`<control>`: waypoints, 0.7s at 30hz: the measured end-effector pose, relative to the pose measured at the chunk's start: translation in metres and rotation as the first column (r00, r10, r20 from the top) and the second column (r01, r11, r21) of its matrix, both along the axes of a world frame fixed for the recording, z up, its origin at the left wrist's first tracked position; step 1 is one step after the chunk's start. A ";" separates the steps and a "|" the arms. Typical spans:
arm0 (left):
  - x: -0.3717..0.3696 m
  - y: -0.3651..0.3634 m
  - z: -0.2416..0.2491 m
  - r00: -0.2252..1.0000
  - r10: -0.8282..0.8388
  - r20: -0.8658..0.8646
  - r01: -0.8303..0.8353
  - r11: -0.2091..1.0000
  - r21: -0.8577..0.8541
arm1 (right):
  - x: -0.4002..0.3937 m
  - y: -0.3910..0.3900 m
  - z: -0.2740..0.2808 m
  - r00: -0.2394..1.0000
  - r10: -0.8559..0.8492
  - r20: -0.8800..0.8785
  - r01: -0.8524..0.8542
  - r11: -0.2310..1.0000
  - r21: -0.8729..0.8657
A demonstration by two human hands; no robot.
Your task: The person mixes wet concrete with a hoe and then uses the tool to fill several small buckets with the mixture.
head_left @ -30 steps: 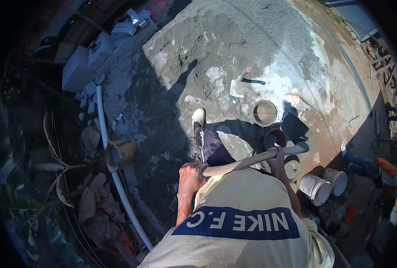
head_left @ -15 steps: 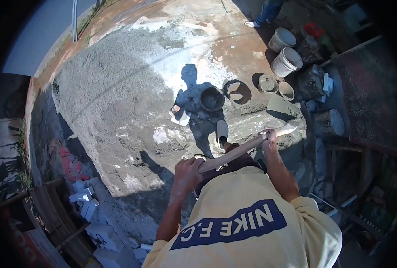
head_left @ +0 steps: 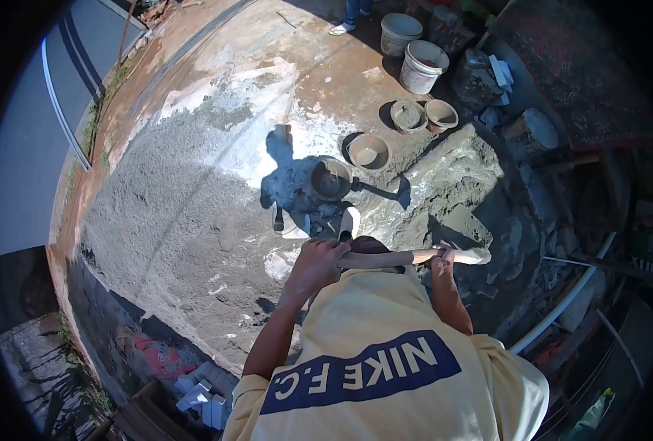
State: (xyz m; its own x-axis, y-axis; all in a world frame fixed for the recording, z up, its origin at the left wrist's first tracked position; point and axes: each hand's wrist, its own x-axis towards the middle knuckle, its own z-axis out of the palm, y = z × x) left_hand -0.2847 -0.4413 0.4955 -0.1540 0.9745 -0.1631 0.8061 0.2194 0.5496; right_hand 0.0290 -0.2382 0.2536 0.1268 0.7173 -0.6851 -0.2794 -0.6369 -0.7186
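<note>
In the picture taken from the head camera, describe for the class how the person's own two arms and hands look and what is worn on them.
Both arms are bare from the short sleeves down. The left hand and the right hand wear no gloves, and no watch or band shows. The sleeves belong to a pale yellow shirt with a dark blue band lettered NIKE F.C in white.

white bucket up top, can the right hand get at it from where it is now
Probably not. The right hand is wrapped round the wooden handle, and the white bucket stands far off beyond the wet mortar heap and bowls.
</note>
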 end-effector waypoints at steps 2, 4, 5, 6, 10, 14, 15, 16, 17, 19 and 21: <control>-0.020 0.010 0.003 1.000 -0.018 0.012 0.018 0.999 -0.031 | -0.001 -0.016 -0.006 0.953 0.250 0.171 -0.278 0.947 0.161; -0.036 0.023 0.002 0.997 -0.083 0.002 0.083 0.995 -0.049 | -0.001 -0.029 -0.011 0.780 0.414 0.468 -0.587 0.743 0.321; -0.042 0.027 0.001 0.996 -0.091 0.001 0.091 0.994 -0.060 | -0.003 -0.033 -0.010 0.686 0.413 0.599 -0.696 0.612 0.375; -0.048 0.032 -0.001 0.996 -0.084 -0.024 0.083 0.995 -0.063 | -0.007 -0.038 -0.011 0.636 0.390 0.666 -0.750 0.514 0.416; -0.064 0.047 0.002 0.991 -0.118 -0.061 0.113 0.991 -0.070 | -0.024 -0.045 -0.005 0.658 0.348 0.668 -0.678 0.659 0.325; -0.079 0.056 0.001 0.990 -0.135 -0.052 0.129 0.987 -0.095 | -0.040 -0.057 -0.001 0.672 0.317 0.669 -0.621 0.733 0.276; -0.083 0.058 -0.003 0.986 -0.156 -0.053 0.150 0.984 -0.098 | -0.041 -0.061 0.001 0.672 0.308 0.674 -0.609 0.747 0.267; -0.085 0.060 -0.007 0.987 -0.154 -0.037 0.151 0.987 -0.062 | -0.043 -0.064 0.003 0.671 0.298 0.679 -0.601 0.755 0.263; -0.086 0.064 -0.006 0.988 -0.151 -0.019 0.151 0.988 -0.027 | -0.045 -0.068 0.004 0.665 0.291 0.688 -0.598 0.759 0.258; -0.088 0.071 -0.006 0.982 -0.188 -0.014 0.187 0.982 -0.040 | -0.046 -0.079 0.004 0.647 0.270 0.713 -0.599 0.758 0.257; -0.093 0.084 -0.004 0.971 -0.227 0.076 0.232 0.972 -0.051 | -0.050 -0.085 0.005 0.604 0.240 0.760 -0.615 0.747 0.253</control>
